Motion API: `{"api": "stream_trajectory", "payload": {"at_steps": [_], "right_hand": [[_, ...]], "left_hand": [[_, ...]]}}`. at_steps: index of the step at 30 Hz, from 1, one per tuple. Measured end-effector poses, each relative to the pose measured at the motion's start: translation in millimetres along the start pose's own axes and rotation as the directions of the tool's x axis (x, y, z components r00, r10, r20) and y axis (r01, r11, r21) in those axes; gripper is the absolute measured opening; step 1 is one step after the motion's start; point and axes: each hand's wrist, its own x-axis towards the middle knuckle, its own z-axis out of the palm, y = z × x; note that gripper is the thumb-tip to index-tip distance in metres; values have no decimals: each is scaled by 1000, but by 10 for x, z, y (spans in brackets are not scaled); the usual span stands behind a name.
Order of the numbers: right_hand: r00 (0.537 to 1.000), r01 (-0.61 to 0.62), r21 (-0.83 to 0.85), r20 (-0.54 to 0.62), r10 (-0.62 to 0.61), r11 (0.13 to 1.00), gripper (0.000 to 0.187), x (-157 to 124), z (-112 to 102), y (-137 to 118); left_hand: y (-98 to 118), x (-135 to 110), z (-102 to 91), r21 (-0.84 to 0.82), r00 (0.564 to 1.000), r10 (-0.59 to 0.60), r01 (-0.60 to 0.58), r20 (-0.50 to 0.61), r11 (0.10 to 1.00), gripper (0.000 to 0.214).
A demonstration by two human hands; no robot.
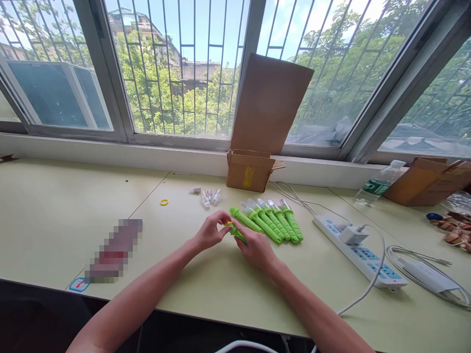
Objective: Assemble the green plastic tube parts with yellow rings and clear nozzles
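Note:
My left hand point(210, 230) and my right hand point(255, 249) meet over the pale green table point(66, 215), both closed on one green ribbed stick point(235, 231). The left fingers pinch its upper end, where a yellow bit shows, and the right hand grips its lower part. Just beyond the hands, several more green sticks with clear caps point(270, 219) lie side by side in a row. A few small clear caps point(209, 196) and a yellow ring point(164, 202) lie further back to the left.
A small open cardboard box point(249, 169) stands by the window sill, a cardboard sheet point(270, 103) leaning behind it. A white power strip point(362, 252) with charger and cables lies on the right, with a water bottle point(379, 184), another carton point(427, 180) and snacks point(451, 230).

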Motion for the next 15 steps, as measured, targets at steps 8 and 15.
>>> {"api": "stream_trajectory", "payload": {"at_steps": [8, 15], "right_hand": [[1000, -2, -25, -13, 2, 1000, 58, -2, -8, -27], [1000, -27, -50, -8, 27, 998, 57, 5, -26, -50]], "left_hand": [[52, 5, -11, -10, 1000, -10, 10, -8, 1000, 15], [69, 9, 0, -18, 999, -15, 15, -32, 1000, 17]]}}
